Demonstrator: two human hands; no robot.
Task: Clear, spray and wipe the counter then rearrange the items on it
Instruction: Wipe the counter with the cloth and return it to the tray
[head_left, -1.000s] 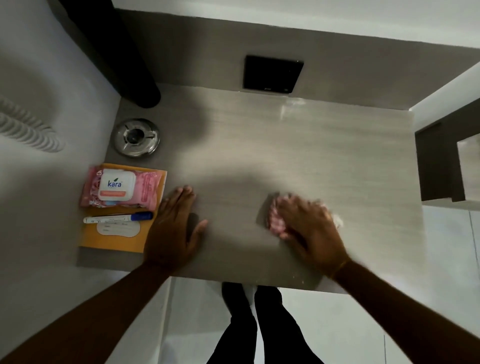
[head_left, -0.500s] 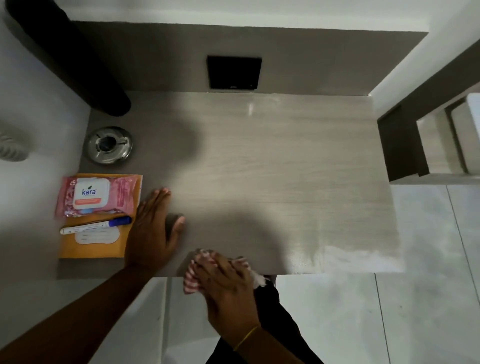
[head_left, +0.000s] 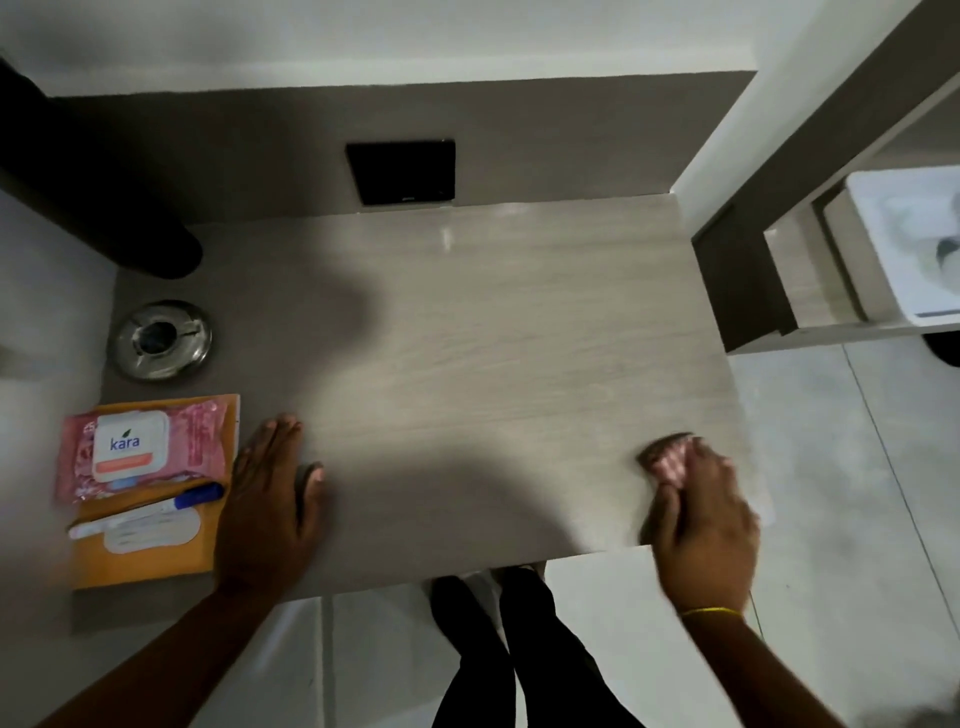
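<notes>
Grey wood-grain counter (head_left: 467, 364): left hand (head_left: 270, 499) flat, grip wide; right hand (head_left: 701, 525) grip holding cloth (head_left: 667, 460).

Counter (head_left: 467, 374): pale grey-beige, wood-grain streaks. Cloth (head_left: 667, 462) beyond the right-hand fingertips (head_left: 698, 457): pink and white (pattern blurred). Wipes pack (head_left: 140, 447): pink, white lid. Envelope (head_left: 150, 551): orange. Pen (head_left: 150, 512): white, blue cap. Ashtray (head_left: 162, 339): silver.

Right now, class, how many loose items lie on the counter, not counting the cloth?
4, all at the left end: a metal ashtray, an orange envelope nearer the front, a wipes pack on it, and a pen on it. None seems hidden.
</notes>
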